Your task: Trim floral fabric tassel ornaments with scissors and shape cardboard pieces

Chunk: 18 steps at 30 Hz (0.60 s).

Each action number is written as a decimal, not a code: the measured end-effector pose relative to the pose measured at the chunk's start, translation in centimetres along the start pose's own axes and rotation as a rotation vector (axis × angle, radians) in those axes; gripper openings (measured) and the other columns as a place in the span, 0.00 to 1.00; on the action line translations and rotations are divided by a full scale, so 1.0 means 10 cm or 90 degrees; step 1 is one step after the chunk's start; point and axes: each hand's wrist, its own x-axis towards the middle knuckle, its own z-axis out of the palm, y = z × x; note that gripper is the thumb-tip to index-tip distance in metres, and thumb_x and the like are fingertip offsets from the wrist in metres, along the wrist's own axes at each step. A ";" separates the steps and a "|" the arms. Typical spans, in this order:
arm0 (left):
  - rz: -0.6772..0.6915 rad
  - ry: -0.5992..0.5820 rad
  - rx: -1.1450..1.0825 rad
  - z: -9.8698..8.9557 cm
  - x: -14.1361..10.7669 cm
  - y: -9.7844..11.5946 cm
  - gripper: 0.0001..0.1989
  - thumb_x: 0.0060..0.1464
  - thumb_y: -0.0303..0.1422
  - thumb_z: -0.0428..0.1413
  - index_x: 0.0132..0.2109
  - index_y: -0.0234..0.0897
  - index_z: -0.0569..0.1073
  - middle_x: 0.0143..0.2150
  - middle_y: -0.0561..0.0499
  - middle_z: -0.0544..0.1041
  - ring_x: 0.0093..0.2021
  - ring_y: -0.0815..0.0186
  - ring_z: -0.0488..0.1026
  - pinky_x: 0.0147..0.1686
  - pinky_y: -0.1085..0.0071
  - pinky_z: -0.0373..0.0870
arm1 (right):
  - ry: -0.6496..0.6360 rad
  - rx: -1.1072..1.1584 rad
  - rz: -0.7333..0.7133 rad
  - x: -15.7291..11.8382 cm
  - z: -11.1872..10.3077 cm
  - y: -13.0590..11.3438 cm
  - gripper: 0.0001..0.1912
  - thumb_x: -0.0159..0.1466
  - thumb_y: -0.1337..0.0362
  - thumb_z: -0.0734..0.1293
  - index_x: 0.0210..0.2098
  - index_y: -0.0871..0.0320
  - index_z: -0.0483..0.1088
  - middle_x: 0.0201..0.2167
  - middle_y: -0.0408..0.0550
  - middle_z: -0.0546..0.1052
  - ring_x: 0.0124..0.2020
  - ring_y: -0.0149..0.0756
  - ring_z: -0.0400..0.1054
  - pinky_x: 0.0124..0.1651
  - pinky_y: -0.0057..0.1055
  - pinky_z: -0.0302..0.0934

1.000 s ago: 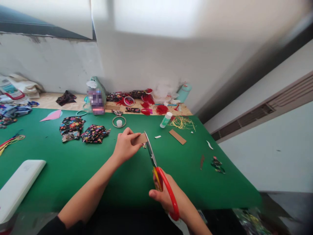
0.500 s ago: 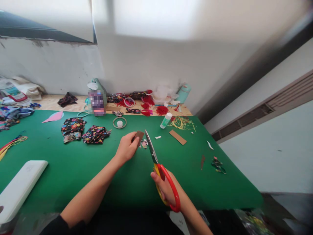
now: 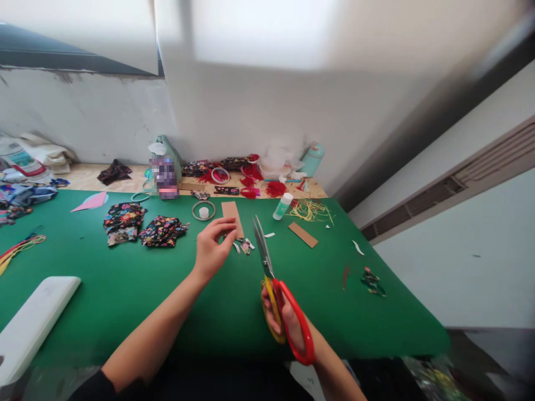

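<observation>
At the near left, a white object (image 3: 39, 317) is lying cut off by the left edge. The right hand (image 3: 295, 329) is wrapping its fingers through the handles of the scissors (image 3: 264, 260), whose red loop is hiding part of the palm; the slim blades are pointing away, slightly parted. The left hand (image 3: 211, 247) is holding thumb and fingers apart. A cardboard strip (image 3: 231, 213) is showing against the green table (image 3: 200, 317) just beyond them, partly hidden behind the fingertips; whether they are touching it, I cannot tell. Small scraps (image 3: 246, 247) are lying between strip and blades, hard to make out. Farther off, a second piece of cardboard (image 3: 303, 234) is lying near a white-capped bottle (image 3: 283, 206). At the back, pixelation is masking a container (image 3: 166, 178).
</observation>
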 end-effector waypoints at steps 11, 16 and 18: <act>-0.428 0.043 -0.298 0.00 0.06 -0.03 0.18 0.28 0.32 0.69 0.29 0.31 0.73 0.27 0.51 0.76 0.28 0.68 0.75 0.29 0.73 0.72 | -0.018 -0.058 0.021 -0.09 0.09 -0.01 0.35 0.57 0.32 0.46 0.37 0.57 0.61 0.19 0.39 0.61 0.15 0.26 0.54 0.18 0.25 0.54; -0.492 0.050 -0.300 0.00 0.06 0.00 0.18 0.30 0.30 0.68 0.30 0.32 0.72 0.25 0.52 0.75 0.24 0.73 0.72 0.23 0.80 0.67 | -0.011 -0.048 0.015 -0.10 0.10 -0.03 0.36 0.57 0.32 0.48 0.40 0.58 0.61 0.25 0.42 0.64 0.16 0.24 0.54 0.18 0.25 0.54; -0.493 0.056 -0.329 0.01 0.06 0.00 0.18 0.30 0.29 0.68 0.30 0.32 0.70 0.25 0.52 0.75 0.25 0.72 0.73 0.26 0.78 0.70 | -0.031 -0.042 0.005 -0.09 0.09 -0.03 0.37 0.56 0.31 0.47 0.42 0.58 0.61 0.30 0.45 0.65 0.17 0.23 0.55 0.19 0.26 0.54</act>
